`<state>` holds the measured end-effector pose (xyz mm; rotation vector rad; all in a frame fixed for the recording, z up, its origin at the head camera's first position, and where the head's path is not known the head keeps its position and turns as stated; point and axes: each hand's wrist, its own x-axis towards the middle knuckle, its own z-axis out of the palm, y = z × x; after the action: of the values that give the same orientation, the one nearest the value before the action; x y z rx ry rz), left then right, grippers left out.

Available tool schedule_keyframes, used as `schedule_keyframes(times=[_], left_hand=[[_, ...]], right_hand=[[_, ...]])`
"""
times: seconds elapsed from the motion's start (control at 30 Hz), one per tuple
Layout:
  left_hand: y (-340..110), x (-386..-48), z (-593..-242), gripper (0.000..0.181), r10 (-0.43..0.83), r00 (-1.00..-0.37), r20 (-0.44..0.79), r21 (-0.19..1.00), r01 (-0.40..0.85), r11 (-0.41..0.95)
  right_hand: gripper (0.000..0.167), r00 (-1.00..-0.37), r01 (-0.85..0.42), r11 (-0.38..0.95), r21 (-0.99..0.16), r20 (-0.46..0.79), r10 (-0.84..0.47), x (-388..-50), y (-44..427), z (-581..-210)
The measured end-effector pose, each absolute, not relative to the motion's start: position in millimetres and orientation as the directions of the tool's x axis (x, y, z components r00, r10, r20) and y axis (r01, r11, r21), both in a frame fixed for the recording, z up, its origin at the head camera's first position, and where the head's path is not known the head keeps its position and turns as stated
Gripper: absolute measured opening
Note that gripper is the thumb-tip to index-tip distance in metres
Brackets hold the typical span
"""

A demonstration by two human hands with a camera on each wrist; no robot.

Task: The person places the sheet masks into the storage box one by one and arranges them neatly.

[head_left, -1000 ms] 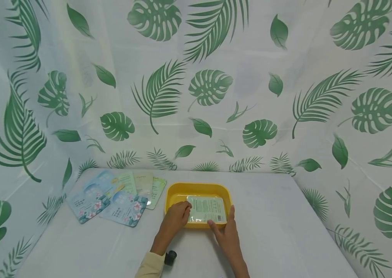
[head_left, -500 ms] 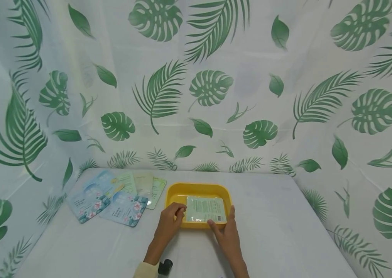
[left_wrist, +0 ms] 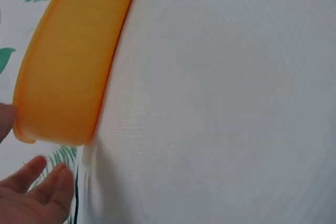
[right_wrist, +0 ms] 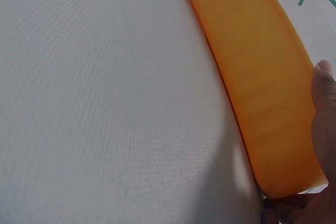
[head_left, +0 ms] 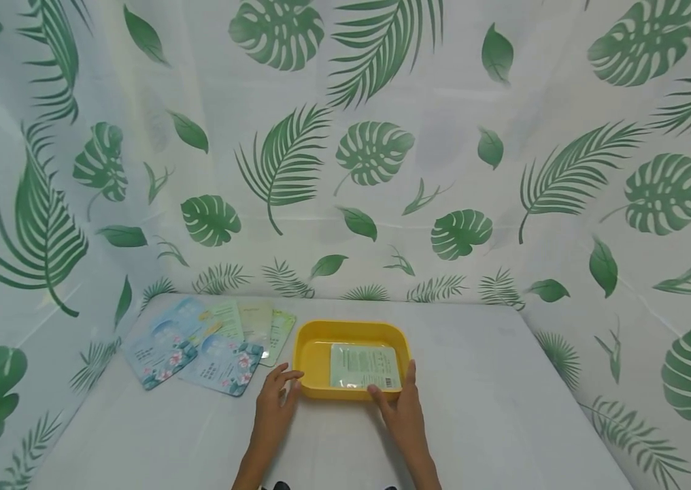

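1. Yellow tray [head_left: 345,394]: flat on the white-covered desk [head_left: 504,408], roughly centred, long side facing the person.
2. Pale green packet [head_left: 362,366]: lying flat inside the tray, toward its right side, printed text and barcode face up.
3. Right hand [head_left: 405,415]: grip holding the tray's near right corner, thumb over the front rim, fingers along the right end.
4. Left hand [head_left: 273,401]: grip wide, fingers apart, nothing held. It's at the near left corner; one fingertip is right at the rim, can't confirm contact.
5. Blue floral packets [head_left: 223,364]: overlapping on the desk, left of the tray. Green and beige packets [head_left: 256,323] fanned just beside them, toward the back edge.
6. Leaf-print sheet [head_left: 296,258]: hangs behind and on both sides.
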<state>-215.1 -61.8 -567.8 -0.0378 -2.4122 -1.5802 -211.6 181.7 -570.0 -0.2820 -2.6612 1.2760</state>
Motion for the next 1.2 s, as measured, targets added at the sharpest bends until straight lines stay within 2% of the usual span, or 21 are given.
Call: schedule_keyframes(times=[0.1, 0.43, 0.7, 0.97, 1.2], left_hand=[[-65, -214, -569, 0.025, -0.063, -0.992, 0.112, 0.937, 0.084, 0.340], [-73, -211, -568, 0.035, 0.040, -0.999, 0.029, 0.949, 0.041, 0.313], [-75, -206, -567, 0.044, 0.074, -0.997, 0.033, 0.944, 0.056, 0.326], [-79, -204, -571, 0.050, 0.117, -0.989, 0.091, 0.936, 0.125, 0.329], [-84, -207, -575, 0.060, 0.105, -0.994, 0.002, 0.945, 0.036, 0.325]], right_hand=[[0.109, -0.967, 0.097, 0.614, -0.783, 0.071, 0.243, -212, 182, -570], [0.108, -0.967, 0.081, 0.611, -0.788, 0.086, 0.240, -212, 183, -568], [0.109, -0.966, 0.103, 0.612, -0.784, 0.067, 0.248, -212, 180, -568], [0.109, -0.966, 0.115, 0.608, -0.786, 0.053, 0.252, -212, 180, -568], [0.110, -0.969, 0.104, 0.605, -0.789, 0.057, 0.241, -212, 182, -571]])
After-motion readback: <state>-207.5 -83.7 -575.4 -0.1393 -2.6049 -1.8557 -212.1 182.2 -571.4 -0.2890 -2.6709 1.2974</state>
